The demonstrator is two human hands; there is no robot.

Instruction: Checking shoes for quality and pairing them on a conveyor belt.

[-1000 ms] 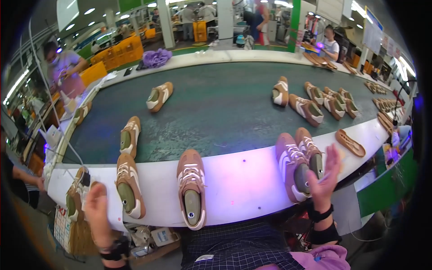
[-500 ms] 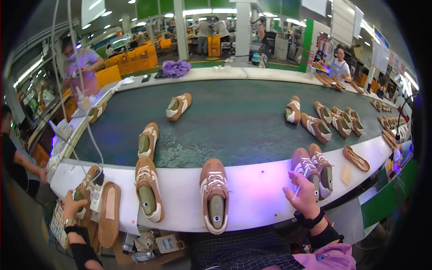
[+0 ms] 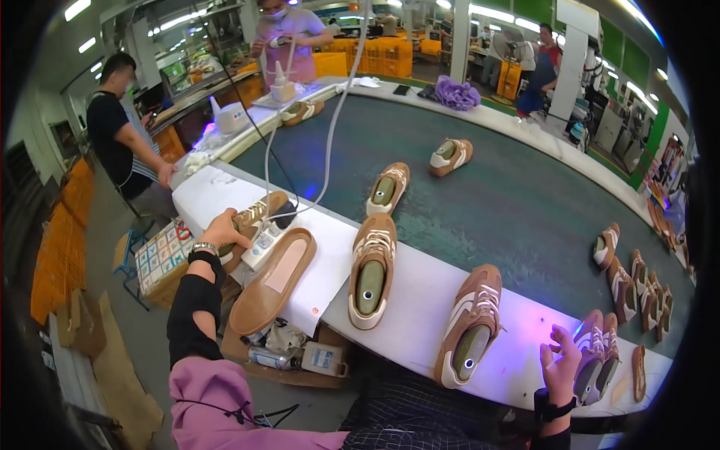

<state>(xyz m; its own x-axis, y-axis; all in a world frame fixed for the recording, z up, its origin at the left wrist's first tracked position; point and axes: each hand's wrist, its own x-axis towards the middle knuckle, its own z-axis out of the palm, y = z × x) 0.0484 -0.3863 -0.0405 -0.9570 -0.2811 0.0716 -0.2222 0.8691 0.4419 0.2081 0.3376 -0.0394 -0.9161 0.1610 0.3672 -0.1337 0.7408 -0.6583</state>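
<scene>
My left hand [image 3: 223, 229], with a watch at the wrist, is closed over a brown sneaker with white laces [image 3: 259, 211] at the left end of the white ledge [image 3: 409, 330]. Just right of it a loose tan sole [image 3: 274, 281] lies flat, overhanging the ledge. My right hand [image 3: 562, 361] has its fingers spread against the side of a brown-and-pink sneaker [image 3: 589, 352] at the right end, under purple light. Between my hands stand two tan sneakers on lasts [image 3: 371, 268] [image 3: 471, 324].
A dark green conveyor belt [image 3: 510, 202] carries more sneakers [image 3: 388, 187] [image 3: 450, 155] and a cluster at the right [image 3: 626, 281]. Cables hang over a white device [image 3: 262, 246]. A person in black [image 3: 120, 142] stands to the left, another works at the far end [image 3: 289, 34]. Bottles sit under the ledge [image 3: 296, 356].
My view has swung left. My left hand rose from below the ledge up onto the sneaker at the ledge's left end. My right hand stays at the right-end sneakers.
</scene>
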